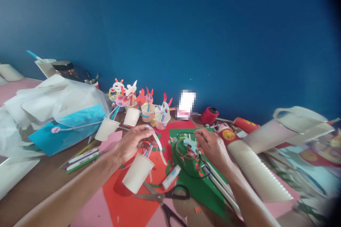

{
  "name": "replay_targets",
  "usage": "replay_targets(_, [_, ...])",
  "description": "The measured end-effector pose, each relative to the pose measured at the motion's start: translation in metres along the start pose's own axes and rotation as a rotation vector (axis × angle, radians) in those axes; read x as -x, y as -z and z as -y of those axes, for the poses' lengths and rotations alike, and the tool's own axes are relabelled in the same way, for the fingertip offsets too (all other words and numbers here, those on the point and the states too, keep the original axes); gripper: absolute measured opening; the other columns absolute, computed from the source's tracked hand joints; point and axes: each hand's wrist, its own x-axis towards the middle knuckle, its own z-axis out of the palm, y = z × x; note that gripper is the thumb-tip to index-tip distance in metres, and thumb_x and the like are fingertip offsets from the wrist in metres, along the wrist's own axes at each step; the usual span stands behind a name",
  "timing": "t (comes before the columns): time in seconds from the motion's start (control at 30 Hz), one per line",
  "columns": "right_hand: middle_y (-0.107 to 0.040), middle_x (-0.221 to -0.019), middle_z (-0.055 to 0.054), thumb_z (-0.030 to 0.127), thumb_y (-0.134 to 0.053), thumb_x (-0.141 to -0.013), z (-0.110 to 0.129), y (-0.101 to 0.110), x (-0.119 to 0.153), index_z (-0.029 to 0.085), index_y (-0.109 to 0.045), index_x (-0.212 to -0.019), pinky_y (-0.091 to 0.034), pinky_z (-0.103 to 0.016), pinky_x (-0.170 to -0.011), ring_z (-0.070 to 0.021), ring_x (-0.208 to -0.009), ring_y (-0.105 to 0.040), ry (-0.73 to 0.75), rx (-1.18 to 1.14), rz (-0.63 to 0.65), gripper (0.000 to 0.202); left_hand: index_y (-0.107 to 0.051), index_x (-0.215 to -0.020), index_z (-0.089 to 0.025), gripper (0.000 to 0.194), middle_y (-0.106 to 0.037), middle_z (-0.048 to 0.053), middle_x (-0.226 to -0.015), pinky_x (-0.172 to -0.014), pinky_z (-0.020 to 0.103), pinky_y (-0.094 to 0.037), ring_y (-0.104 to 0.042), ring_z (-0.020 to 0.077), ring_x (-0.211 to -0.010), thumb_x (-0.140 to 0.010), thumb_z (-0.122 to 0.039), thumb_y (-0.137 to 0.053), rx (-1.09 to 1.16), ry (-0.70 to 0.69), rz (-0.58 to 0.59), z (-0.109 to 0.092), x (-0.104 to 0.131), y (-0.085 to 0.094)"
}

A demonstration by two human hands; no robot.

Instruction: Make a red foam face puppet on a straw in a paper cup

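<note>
My left hand [134,142] pinches one end of a narrow white paper strip [160,145], which hangs down to the right. Just below that hand a white paper cup [138,174] leans at a tilt, with thin blue and pink sticks behind its rim. My right hand [213,148] is closed, its fingertips together above green paper [210,195] scattered with small paper scraps [189,144]. Whatever those fingers may hold is hidden. Between the hands lie a glue stick [171,177] and black-handled scissors [160,197] with their blades apart.
Paper cups [132,117] with animal-face sticks stand along the blue wall [213,35]. Markers [83,159] and a plastic bag [55,95] lie left. A stack of white cups [261,170], a red speaker-like cylinder [209,115] and a white pitcher [287,127] are right.
</note>
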Motion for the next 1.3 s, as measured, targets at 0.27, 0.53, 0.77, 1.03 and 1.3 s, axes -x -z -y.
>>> replay_targets(0.27, [-0.058,-0.089,-0.003,0.007,-0.042,-0.067,0.000,-0.003,-0.001,0.021,-0.055,-0.088,-0.038,-0.031,-0.074,-0.0186,-0.080,-0.053,0.087,0.093,-0.018,0.029,-0.056,-0.072,-0.013,0.014,-0.059,0.001,-0.062,-0.046,0.020,-0.044,-0.058,0.0124,-0.057,-0.070,-0.024,-0.065,-0.001,-0.019,0.029,0.002,-0.001,0.001])
replay_targets(0.53, [-0.055,-0.109,-0.005,0.009,-0.042,-0.069,0.003,0.004,-0.001,0.022,-0.056,-0.099,-0.041,-0.031,-0.074,-0.0144,-0.074,-0.054,0.122,-0.136,0.092,0.035,-0.057,-0.071,-0.013,0.015,-0.060,0.001,-0.062,-0.047,0.020,-0.044,-0.059,0.0126,-0.058,-0.069,-0.025,-0.066,0.006,-0.014,0.027,0.001,-0.001,0.001])
replay_targets(0.77, [-0.056,-0.062,0.003,0.026,-0.048,-0.077,0.002,0.005,-0.001,0.021,-0.057,-0.089,-0.043,-0.028,-0.065,-0.0159,-0.064,-0.056,-0.028,-0.086,0.092,0.016,-0.057,-0.071,-0.013,0.015,-0.060,0.001,-0.062,-0.047,0.020,-0.044,-0.058,0.0122,-0.057,-0.069,-0.025,-0.067,0.004,-0.008,0.019,0.003,-0.002,0.001])
replay_targets(1.03, [-0.052,-0.121,-0.007,0.018,-0.048,-0.076,0.009,-0.009,0.003,0.024,-0.057,-0.109,-0.040,-0.033,-0.088,-0.0213,-0.110,-0.049,0.144,-0.098,0.109,0.034,-0.056,-0.073,-0.014,0.013,-0.058,0.001,-0.064,-0.049,0.021,-0.044,-0.058,0.0136,-0.063,-0.073,-0.026,-0.062,-0.078,-0.029,0.031,0.005,0.001,-0.004])
replay_targets(1.3, [-0.056,-0.059,0.001,0.038,-0.037,-0.088,0.064,-0.023,-0.005,0.017,-0.059,-0.063,-0.036,-0.021,-0.053,-0.0103,-0.055,-0.049,0.125,-0.273,0.139,0.039,-0.055,-0.072,-0.016,0.014,-0.057,0.001,-0.076,-0.051,0.020,-0.044,-0.051,0.0106,-0.066,-0.068,-0.023,-0.068,-0.025,-0.024,0.046,0.016,0.002,-0.013])
